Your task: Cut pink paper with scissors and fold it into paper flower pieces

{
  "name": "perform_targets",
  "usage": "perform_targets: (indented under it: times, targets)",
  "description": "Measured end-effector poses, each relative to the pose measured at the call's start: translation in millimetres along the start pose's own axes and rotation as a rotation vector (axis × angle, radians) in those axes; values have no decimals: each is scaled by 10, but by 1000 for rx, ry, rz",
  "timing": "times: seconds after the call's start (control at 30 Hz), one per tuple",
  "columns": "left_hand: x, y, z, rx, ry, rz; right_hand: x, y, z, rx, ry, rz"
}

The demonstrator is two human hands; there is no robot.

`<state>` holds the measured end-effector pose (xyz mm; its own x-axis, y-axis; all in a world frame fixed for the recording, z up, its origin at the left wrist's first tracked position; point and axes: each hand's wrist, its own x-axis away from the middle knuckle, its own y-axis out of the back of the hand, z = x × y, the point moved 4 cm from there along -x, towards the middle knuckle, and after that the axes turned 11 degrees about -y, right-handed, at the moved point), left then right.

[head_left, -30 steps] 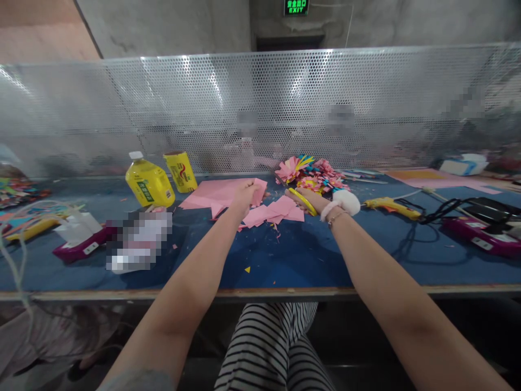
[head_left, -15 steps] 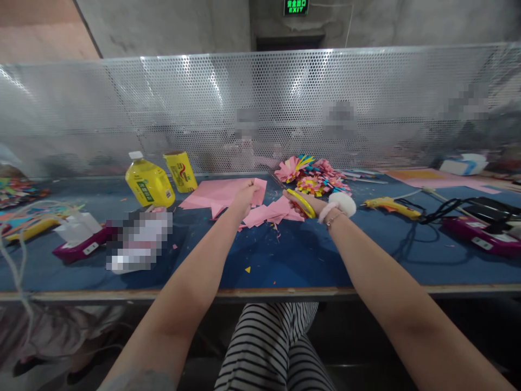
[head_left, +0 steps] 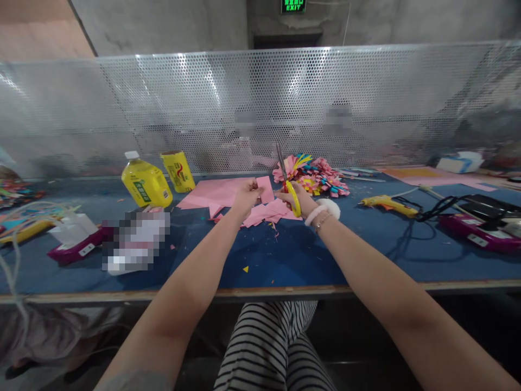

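Between the fingers of my left hand (head_left: pixel 247 196) is a small pink paper piece (head_left: pixel 266 190). A larger sheet of pink paper (head_left: pixel 207 191) lies on the table just left of that hand. My right hand (head_left: pixel 296 199) is closed around yellow-handled scissors (head_left: pixel 292 196), whose blades point up and away from me, clear of the paper. Cut pink pieces (head_left: pixel 266 213) lie in a loose pile below and between my hands. Behind my right hand sits a heap of pink, yellow and blue paper flowers (head_left: pixel 321 176).
A yellow bottle (head_left: pixel 145 182) and a yellow carton (head_left: pixel 178 171) stand at the back left. Nearer are a purple power strip (head_left: pixel 77 247) and a blurred object (head_left: pixel 138 241). On the right lie a yellow glue gun (head_left: pixel 388 205) and another purple strip (head_left: pixel 476 232). A perforated metal screen (head_left: pixel 163 108) runs behind.
The scissors have swung from low beside the paper to blades upright. My right hand has shifted slightly left, and its fingertips are nearer the paper held by my left hand.
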<state>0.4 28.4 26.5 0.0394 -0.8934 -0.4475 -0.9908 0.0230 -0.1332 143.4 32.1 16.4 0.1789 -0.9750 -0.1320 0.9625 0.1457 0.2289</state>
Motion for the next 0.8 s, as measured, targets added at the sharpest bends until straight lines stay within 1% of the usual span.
perform_targets:
  times: [0.07, 0.2, 0.3, 0.37, 0.43, 0.5, 0.57, 0.6, 0.63, 0.7, 0.8]
  targets:
    - [10, -33, -11, -3, -35, 36, -3, 0, 8, -65, -7, 9]
    - [22, -59, 2, -21, -64, 65, 17, -20, 17, -43, -41, 37]
    - [8, -54, 15, -49, -75, 82, 28, -13, 26, -69, -22, 2]
    - [-9, -31, 10, -71, -71, 68, 25, 9, 35, -102, -1, -41]
    - [-18, 0, 9, -27, -5, 46, 13, 35, 52, -111, 32, -72]
    - [-1, 7, 25, 73, 147, 68, -6, 66, 80, -120, 95, -81]
    - [52, -24, 46, 145, 329, 164, -25, 104, 112, -146, 185, -80]
    - [83, -43, 53, 173, 398, 209, -32, 123, 128, -152, 233, -78]
    - [108, -65, 54, 207, 438, 245, -36, 136, 141, -149, 278, -71]
    - [134, -101, 52, 266, 443, 279, -42, 140, 156, -110, 336, -36]
    - [127, -137, 55, 307, 362, 291, -46, 107, 155, -56, 366, 20]
